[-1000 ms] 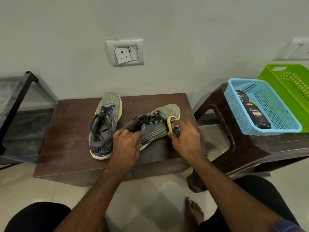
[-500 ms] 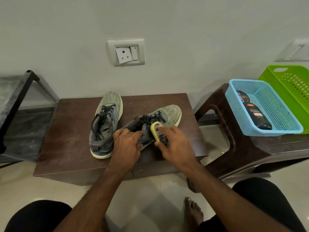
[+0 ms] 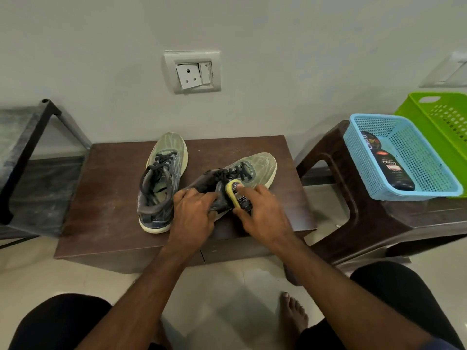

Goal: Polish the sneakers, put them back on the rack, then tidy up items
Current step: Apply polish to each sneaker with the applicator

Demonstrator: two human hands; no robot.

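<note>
— 2 sneakers on the low brown bench (image 3: 106,198), both with toes toward the wall. See them?

— Yes. The left sneaker (image 3: 161,183) stands upright by itself, laces loose, untouched. The right sneaker (image 3: 242,173) lies angled, toe pointing up and to the right.

— And the hands?

— The left hand (image 3: 195,215) rests on the heel end of the right sneaker, fingers curled over its collar, a firm grip that pins it to the bench. The right hand (image 3: 262,213) has its fingers and thumb closed round a shoe-polish sponge (image 3: 233,194), yellow foam with a dark printed body, and the foam edge presses against the side of that sneaker, just below the laces.

— What is off to the right?

— 1 dark brown plastic stool (image 3: 353,198) beside the bench. On it sits a blue mesh basket (image 3: 427,157) with a black polish bottle (image 3: 394,170) lying inside, plus another dark item behind it that I cannot make out. A green basket (image 3: 444,114) stands just behind the blue one, touching it.

— And the left?

— A dark metal-framed rack (image 3: 27,152) against the wall, next to the bench. A wall socket (image 3: 193,72) sits above the sneakers.
</note>
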